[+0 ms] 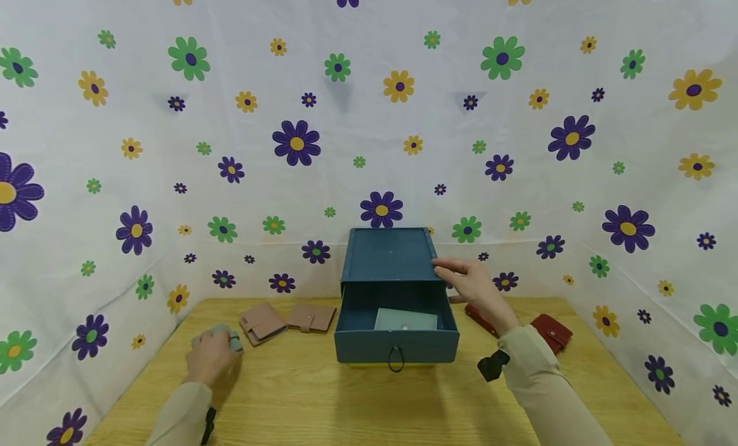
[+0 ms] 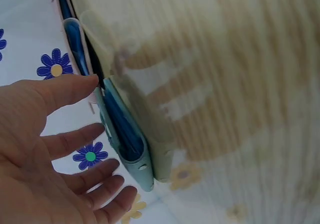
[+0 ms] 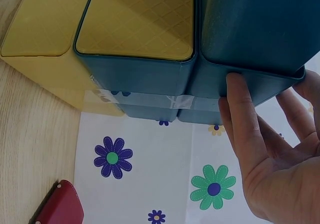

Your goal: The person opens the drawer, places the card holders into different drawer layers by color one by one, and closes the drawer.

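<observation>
My left hand (image 1: 209,357) is at a pale mint wallet (image 2: 131,149) on the left of the table, and its fingertips are against or very close to the wallet's side in the left wrist view. The fingers are spread and gently bent, not wrapped round it. On the right, my right hand (image 1: 475,286) rests its nearly straight fingers on the top edge and side of a blue drawer box (image 1: 392,254). The box's drawer (image 1: 398,348) is pulled out, with a light mint wallet (image 1: 406,319) lying inside.
Two pinkish-brown wallets (image 1: 262,322) lie left of the box. To its right are a dark red wallet (image 1: 551,332) and another red item (image 1: 481,319), partly hidden by my right arm. Yellow drawers (image 3: 135,23) show below the blue one. A flowered cloth (image 1: 369,113) surrounds the wooden table.
</observation>
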Demonstrator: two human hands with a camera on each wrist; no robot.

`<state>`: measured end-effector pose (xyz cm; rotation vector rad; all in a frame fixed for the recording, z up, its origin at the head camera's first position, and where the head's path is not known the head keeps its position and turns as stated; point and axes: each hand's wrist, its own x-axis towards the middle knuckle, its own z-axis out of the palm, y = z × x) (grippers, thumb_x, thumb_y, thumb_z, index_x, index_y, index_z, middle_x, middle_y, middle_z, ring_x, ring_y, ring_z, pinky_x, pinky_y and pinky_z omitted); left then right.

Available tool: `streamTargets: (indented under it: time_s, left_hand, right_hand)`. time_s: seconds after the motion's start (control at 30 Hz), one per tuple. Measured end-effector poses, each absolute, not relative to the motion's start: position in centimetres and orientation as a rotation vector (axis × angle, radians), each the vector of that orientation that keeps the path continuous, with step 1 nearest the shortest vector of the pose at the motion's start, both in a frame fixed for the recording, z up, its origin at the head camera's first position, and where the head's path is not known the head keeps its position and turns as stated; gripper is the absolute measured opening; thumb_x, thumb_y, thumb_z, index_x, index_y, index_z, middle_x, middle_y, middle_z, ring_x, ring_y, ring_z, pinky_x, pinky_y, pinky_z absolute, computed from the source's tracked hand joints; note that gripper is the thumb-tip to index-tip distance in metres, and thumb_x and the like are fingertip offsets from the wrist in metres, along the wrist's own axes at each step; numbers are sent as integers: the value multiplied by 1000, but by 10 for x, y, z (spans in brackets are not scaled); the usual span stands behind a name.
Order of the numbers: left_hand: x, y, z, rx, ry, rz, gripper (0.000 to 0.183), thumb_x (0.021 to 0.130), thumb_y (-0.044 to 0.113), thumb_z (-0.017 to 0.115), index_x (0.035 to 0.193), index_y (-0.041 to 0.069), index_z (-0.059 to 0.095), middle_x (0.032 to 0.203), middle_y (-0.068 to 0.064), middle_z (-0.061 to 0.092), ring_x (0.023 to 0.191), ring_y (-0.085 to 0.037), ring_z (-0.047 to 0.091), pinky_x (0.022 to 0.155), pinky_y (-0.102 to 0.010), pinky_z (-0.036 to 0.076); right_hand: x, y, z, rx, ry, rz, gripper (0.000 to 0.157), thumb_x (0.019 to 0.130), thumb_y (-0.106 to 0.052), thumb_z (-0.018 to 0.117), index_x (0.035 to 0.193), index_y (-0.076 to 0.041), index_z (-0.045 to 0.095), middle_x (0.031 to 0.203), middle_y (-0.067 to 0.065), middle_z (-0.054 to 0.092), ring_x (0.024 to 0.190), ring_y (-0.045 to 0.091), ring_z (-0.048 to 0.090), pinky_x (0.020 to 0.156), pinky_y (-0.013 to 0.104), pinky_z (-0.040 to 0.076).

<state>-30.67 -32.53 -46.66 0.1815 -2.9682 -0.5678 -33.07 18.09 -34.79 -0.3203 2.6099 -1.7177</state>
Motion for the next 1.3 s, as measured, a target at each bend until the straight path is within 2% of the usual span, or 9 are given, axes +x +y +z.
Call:
streamTargets:
  time_s: [0.03,0.1,0.27,0.47,0.67,0.8,0.9,1.07,1.3]
  left_hand:
    - [-307,-326,-468,187,-2977,-557,34,87,20,64,108,-6,56,106,-38,50,106,-63,40,75,-68,42]
    - [-308,-327,-469,215,-2998,-558,47,86,23,64,118,-9,52,111,-43,46,112,-66,35,80,-72,40]
    - [-311,-328,-469,241,-3021,-604,67,87,29,63,136,-10,39,125,-50,34,120,-68,26,87,-75,36]
    - [-317,-332,-469,300,-3058,-610,74,94,41,56,139,-13,30,127,-52,28,119,-68,26,88,-74,38]
    - [-323,-338,-471,383,-3110,-613,84,91,57,55,134,-13,37,125,-53,23,117,-67,25,85,-73,41]
    - [-326,-337,-472,329,-3122,-597,91,89,64,54,134,-14,39,126,-53,23,117,-67,24,83,-73,42]
    - [-325,-337,-474,290,-3110,-628,92,88,61,58,138,-13,36,126,-52,23,115,-65,26,82,-71,43]
    - [-322,-337,-476,319,-3107,-670,84,85,46,70,138,-9,35,122,-51,30,110,-64,33,84,-67,42]
    - [-326,-337,-476,389,-3132,-681,72,85,28,66,140,-4,34,121,-52,34,107,-67,36,83,-68,40]
  right_hand:
    - [-331,181,-348,-326,2609,-1718,45,101,-32,53,141,-12,54,147,18,48,131,44,49,88,56,53]
    - [-332,180,-347,-331,2606,-1719,44,102,-32,53,141,-11,54,147,19,48,131,44,48,88,55,53]
    - [-330,180,-346,-331,2602,-1714,44,102,-30,53,141,-11,54,147,19,48,131,44,48,87,55,54]
    - [-331,179,-346,-326,2601,-1714,43,101,-30,53,140,-12,54,147,18,48,132,43,48,87,56,54]
    - [-330,179,-347,-326,2599,-1710,44,102,-31,53,141,-11,54,147,18,48,132,44,48,89,57,52]
    - [-329,182,-348,-345,2616,-1707,45,102,-32,52,142,-11,53,147,19,48,131,44,49,89,56,52]
    - [-329,182,-348,-358,2625,-1708,46,102,-32,52,142,-10,52,147,19,49,131,44,49,89,56,53]
    - [-329,181,-349,-341,2615,-1713,44,102,-31,53,141,-11,53,147,18,48,132,44,48,89,56,53]
    - [-330,181,-350,-336,2620,-1721,44,101,-32,53,141,-12,54,148,16,48,132,43,48,89,55,53]
